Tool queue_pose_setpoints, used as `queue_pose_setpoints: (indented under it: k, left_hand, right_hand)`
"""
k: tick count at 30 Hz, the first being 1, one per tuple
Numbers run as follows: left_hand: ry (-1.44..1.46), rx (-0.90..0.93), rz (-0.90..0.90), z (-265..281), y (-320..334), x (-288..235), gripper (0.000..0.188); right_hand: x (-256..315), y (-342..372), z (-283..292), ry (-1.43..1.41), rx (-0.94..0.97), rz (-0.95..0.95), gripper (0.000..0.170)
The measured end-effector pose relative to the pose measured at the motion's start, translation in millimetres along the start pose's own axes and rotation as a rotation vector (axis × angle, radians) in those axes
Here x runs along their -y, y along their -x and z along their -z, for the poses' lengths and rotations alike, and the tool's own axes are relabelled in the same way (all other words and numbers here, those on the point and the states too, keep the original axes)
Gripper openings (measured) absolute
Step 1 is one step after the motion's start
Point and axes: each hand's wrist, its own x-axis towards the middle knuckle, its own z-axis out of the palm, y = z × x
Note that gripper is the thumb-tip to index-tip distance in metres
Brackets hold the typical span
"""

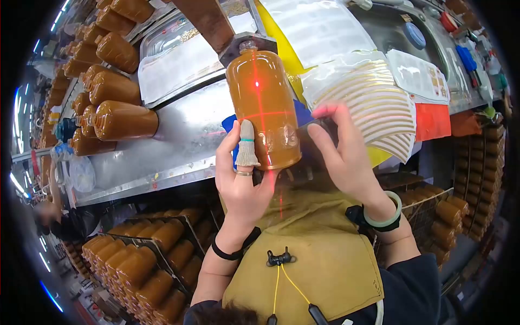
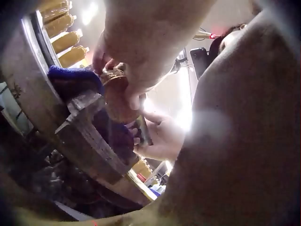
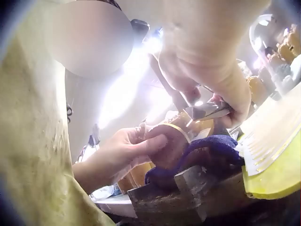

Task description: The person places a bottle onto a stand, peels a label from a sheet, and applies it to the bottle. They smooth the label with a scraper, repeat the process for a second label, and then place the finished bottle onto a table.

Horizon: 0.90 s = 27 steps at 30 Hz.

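Note:
A glossy brown bottle [image 1: 264,103] lies with its neck toward a metal bracket [image 1: 246,46] and its base toward the person. My left hand [image 1: 241,187] grips it near the base, fingers along its left side; one finger wears a pale knit cover with a green band. In the right wrist view, the left thumb presses on the round base. My right hand [image 1: 349,154] is just right of the bottle, pinching a flat grey piece [image 3: 207,111] between thumb and fingers; its exact kind I cannot tell. Red light lines cross the bottle. Blue cloth [image 3: 214,143] lies beneath it.
A sheet of curved gold-edged strips [image 1: 368,105] lies right of the bottle, beside white sheets [image 1: 319,32]. Brown bottles [image 1: 124,120] stand along the left of the metal bench [image 1: 184,146]. Racks of more bottles [image 1: 135,271] are below. A water basin [image 1: 390,32] is at the back right.

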Motion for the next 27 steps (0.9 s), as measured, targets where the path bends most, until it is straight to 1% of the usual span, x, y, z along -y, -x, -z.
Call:
queue_pose_setpoints:
  k: [1, 2, 3, 5, 6, 7, 9, 10, 11, 13, 14, 15, 16, 17, 18, 19, 22, 27]
  left_hand:
    - [0.007, -0.001, -0.009, -1, 1, 2, 0.077]
    - [0.012, -0.002, -0.018, 0, 3, 3, 0.079]
    - [0.011, 0.000, -0.019, 1, 2, 1, 0.079]
    - [0.155, 0.049, 0.132, 7, -3, -6, 0.087]
    - [0.210, 0.114, 0.144, 13, -6, -3, 0.097]
    - [0.207, 0.111, 0.146, 13, -7, -3, 0.097]
    - [0.523, 0.045, 0.214, 8, -10, 0, 0.101]
    - [0.459, 0.098, 0.156, 10, -9, 10, 0.089]
    - [0.458, 0.098, 0.155, 7, -9, 11, 0.089]
    - [0.786, 0.075, 0.437, 1, -18, 6, 0.075]
    - [0.925, 0.128, 0.455, 2, -25, -2, 0.072]
    - [0.925, 0.128, 0.454, 2, -28, -5, 0.072]
    - [1.007, 0.124, 0.483, 1, -30, -7, 0.074]
    - [1.088, 0.120, 0.511, 0, -32, -9, 0.077]
    - [1.063, 0.130, 0.541, 1, -34, -10, 0.082]
    - [1.063, 0.132, 0.539, 0, -34, -10, 0.082]
    - [1.013, 0.130, 0.525, -3, -35, -9, 0.086]
    - [0.985, 0.135, 0.535, -1, -37, -13, 0.091]
  right_hand:
    - [2, 1, -1, -0.007, 0.013, -0.007, 0.022]
    - [2, 1, -5, -0.006, -0.011, 0.051, 0.021]
    - [4, 1, -7, -0.007, -0.012, 0.049, 0.021]
    - [9, 2, -9, 0.012, -0.019, 0.005, 0.020]
    - [11, 3, -11, -0.040, -0.009, -0.042, 0.023]
    - [13, 3, -13, -0.042, -0.006, -0.041, 0.023]
    - [16, 3, -18, -0.048, -0.040, -0.040, 0.030]
    - [15, 0, -21, 0.038, -0.088, 0.043, 0.034]
    - [14, 1, -22, 0.037, -0.089, 0.044, 0.034]
    - [14, 0, -24, 0.067, -0.123, 0.043, 0.031]
    - [19, 1, -23, 0.068, -0.124, 0.043, 0.031]
    - [26, 2, -22, 0.019, -0.109, 0.001, 0.030]
    - [30, 3, -20, -0.029, -0.095, -0.041, 0.030]
    - [29, 2, -20, -0.029, -0.097, -0.041, 0.030]
    - [27, 2, -21, 0.022, -0.116, -0.010, 0.030]
    - [25, 1, -22, 0.073, -0.134, 0.022, 0.029]
    - [21, 2, -23, 0.072, -0.136, -0.009, 0.030]
    - [17, 2, -25, 0.075, -0.143, 0.005, 0.032]
